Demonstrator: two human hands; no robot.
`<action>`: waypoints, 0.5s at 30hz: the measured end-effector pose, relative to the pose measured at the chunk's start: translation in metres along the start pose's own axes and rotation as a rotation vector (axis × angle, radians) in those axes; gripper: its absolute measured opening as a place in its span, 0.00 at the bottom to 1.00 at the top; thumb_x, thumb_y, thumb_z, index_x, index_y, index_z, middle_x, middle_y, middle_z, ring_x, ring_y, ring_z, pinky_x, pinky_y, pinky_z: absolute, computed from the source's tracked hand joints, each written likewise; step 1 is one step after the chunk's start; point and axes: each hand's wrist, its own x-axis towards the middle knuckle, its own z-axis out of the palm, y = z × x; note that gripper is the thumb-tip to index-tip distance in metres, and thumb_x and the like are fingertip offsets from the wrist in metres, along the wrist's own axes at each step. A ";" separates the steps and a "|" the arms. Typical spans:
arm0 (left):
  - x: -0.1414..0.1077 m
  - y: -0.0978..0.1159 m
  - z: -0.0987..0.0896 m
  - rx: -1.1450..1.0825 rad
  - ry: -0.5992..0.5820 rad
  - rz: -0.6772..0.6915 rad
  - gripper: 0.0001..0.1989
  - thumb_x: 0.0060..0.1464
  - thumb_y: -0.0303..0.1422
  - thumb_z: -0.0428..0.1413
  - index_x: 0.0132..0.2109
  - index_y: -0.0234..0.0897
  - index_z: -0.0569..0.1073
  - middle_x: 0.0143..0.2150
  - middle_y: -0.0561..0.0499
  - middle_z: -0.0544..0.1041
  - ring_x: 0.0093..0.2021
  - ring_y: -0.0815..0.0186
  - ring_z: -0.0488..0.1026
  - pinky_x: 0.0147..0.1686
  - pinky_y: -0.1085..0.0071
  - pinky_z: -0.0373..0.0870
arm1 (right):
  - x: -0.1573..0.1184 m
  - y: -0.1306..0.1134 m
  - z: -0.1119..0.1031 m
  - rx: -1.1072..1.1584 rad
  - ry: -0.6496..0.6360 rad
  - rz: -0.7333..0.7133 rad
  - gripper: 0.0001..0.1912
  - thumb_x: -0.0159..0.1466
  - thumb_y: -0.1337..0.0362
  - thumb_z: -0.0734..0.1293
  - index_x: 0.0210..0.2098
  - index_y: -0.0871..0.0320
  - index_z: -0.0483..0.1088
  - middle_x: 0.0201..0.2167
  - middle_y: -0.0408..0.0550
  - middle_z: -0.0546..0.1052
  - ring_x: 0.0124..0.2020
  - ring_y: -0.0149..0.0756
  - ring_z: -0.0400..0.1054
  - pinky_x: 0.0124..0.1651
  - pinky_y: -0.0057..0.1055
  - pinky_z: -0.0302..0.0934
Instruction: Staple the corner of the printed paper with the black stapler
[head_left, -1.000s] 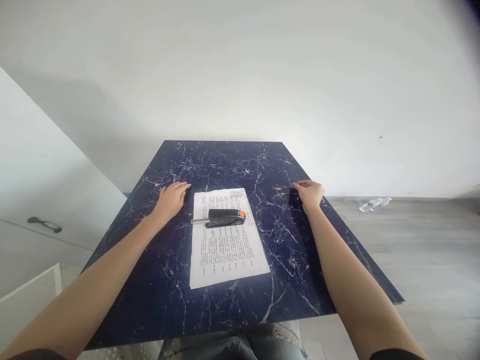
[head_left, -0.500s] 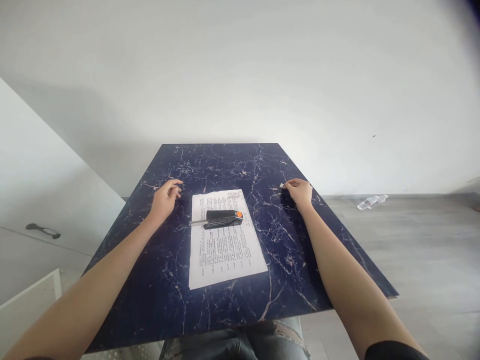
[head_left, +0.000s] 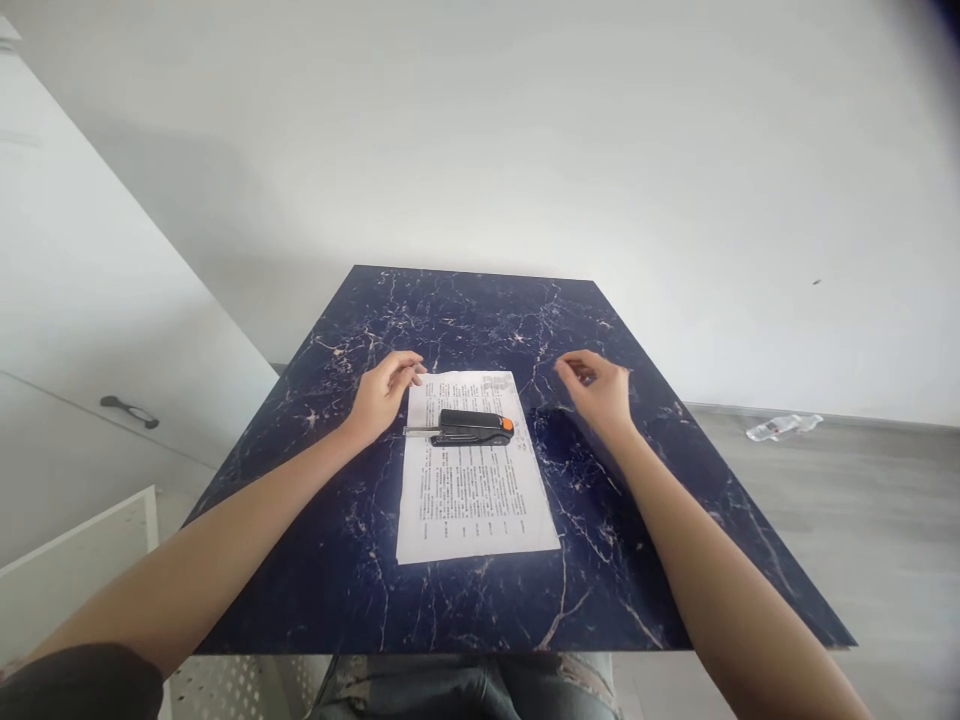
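A black stapler (head_left: 475, 428) with an orange patch lies across printed paper sheets (head_left: 480, 520). From its left end sticks out a thin metal piece. My left hand (head_left: 384, 393) hovers by the top left corner of the sheets, fingers loosely curled and apart, with nothing seen in them. To the right of the sheets, my right hand (head_left: 598, 388) is raised over the table, thumb and forefinger pinched together. Whatever is between those fingertips is too small or hidden to make out.
The dark blue marbled table (head_left: 300, 570) reaches toward the white wall. At left stands a white cabinet with a dark handle (head_left: 129, 411). A clear plastic bottle (head_left: 783, 427) lies on the floor at right. A white perforated panel (head_left: 217, 690) is below the table's front left.
Both hands have come closer to the stapler, the right moving inward from the table's right edge. A small pale piece seen at the right fingertips no longer shows. The view has shifted.
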 end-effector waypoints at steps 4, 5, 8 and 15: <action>-0.009 0.008 0.003 0.218 -0.225 0.298 0.16 0.70 0.23 0.43 0.52 0.39 0.74 0.45 0.46 0.77 0.42 0.65 0.75 0.46 0.64 0.74 | -0.031 -0.066 0.029 0.217 -0.420 -0.234 0.17 0.68 0.54 0.70 0.53 0.52 0.77 0.52 0.51 0.81 0.53 0.46 0.75 0.55 0.45 0.69; -0.010 0.009 0.003 0.246 -0.245 0.336 0.18 0.69 0.22 0.42 0.53 0.39 0.73 0.46 0.46 0.77 0.42 0.65 0.74 0.46 0.64 0.74 | -0.038 -0.076 0.037 0.238 -0.497 -0.270 0.20 0.67 0.54 0.72 0.56 0.52 0.75 0.55 0.51 0.80 0.56 0.47 0.73 0.58 0.46 0.69; -0.012 0.009 0.005 0.275 -0.188 0.316 0.17 0.71 0.22 0.43 0.56 0.40 0.71 0.47 0.46 0.77 0.40 0.67 0.74 0.44 0.66 0.74 | -0.053 -0.089 0.054 0.163 -0.609 -0.293 0.24 0.66 0.58 0.73 0.61 0.50 0.71 0.56 0.51 0.79 0.55 0.47 0.74 0.56 0.45 0.69; -0.013 0.020 0.010 0.336 -0.201 0.423 0.10 0.72 0.28 0.49 0.55 0.39 0.72 0.44 0.46 0.79 0.45 0.64 0.78 0.45 0.66 0.76 | -0.042 -0.068 0.053 -0.153 -0.563 -0.221 0.15 0.65 0.61 0.73 0.51 0.52 0.74 0.40 0.48 0.83 0.40 0.46 0.75 0.45 0.41 0.67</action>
